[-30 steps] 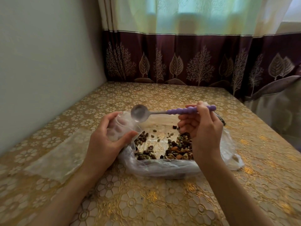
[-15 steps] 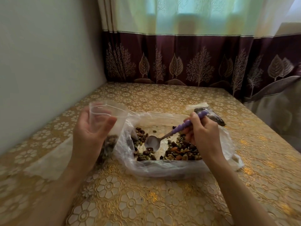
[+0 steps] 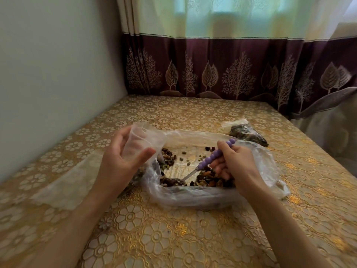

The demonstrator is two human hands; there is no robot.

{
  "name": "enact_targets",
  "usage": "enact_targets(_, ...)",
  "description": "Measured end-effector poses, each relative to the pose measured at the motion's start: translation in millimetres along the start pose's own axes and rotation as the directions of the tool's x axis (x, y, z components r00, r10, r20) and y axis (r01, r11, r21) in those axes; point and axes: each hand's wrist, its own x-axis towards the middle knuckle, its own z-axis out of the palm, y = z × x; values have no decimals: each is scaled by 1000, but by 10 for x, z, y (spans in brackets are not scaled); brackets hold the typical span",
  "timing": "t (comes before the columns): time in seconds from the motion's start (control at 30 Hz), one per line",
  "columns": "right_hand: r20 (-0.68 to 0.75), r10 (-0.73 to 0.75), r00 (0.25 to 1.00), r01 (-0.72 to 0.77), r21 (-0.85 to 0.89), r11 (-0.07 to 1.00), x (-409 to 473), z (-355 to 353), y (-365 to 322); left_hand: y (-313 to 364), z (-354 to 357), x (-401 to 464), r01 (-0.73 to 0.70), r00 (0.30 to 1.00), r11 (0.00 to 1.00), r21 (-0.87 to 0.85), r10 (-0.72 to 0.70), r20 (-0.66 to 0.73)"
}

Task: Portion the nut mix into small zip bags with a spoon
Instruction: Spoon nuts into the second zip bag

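A large clear plastic bag [image 3: 193, 198] lies open on the gold floral tablecloth [image 3: 154, 238], with the nut mix [image 3: 208, 180] piled inside against its near edge. The left hand [image 3: 123, 161] grips a small zip bag [image 3: 143, 142] by its open mouth at the big bag's left edge. The right hand [image 3: 235, 163] holds a purple-handled spoon [image 3: 210, 161], its bowl buried in the nuts.

purple spoon handle [image 3: 216, 154], gold floral tablecloth [image 3: 154, 238]
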Motion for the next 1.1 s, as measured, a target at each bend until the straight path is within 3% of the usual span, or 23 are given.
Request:
enact_targets(0.13, -95, -24, 995, 22, -22, 1000, 27, -58, 17, -24, 14, -3, 46, 998, 998, 54, -48, 40)
enact_targets(0.4, -210, -69, 975, 96, 122, 988, 53, -124, 2, -66, 74, -63, -17, 991, 971, 240, -15, 131)
enact_targets(0.7, -397, -249, 883, 324, 133, 937, 0, -136, -96, -47, 93, -68, -75, 986, 953, 293, 28, 162)
enact_targets(0.9, -304, -317, 898, 393, 234, 889, -115, 28, -177, -53, 109, -64, -61, 987, 954, 295, 13, 160)
enact_targets(1.1, -124, -500, 857, 515, 167, 841, -237, 217, -176, -39, 112, -68, -54, 989, 958, 280, 13, 146)
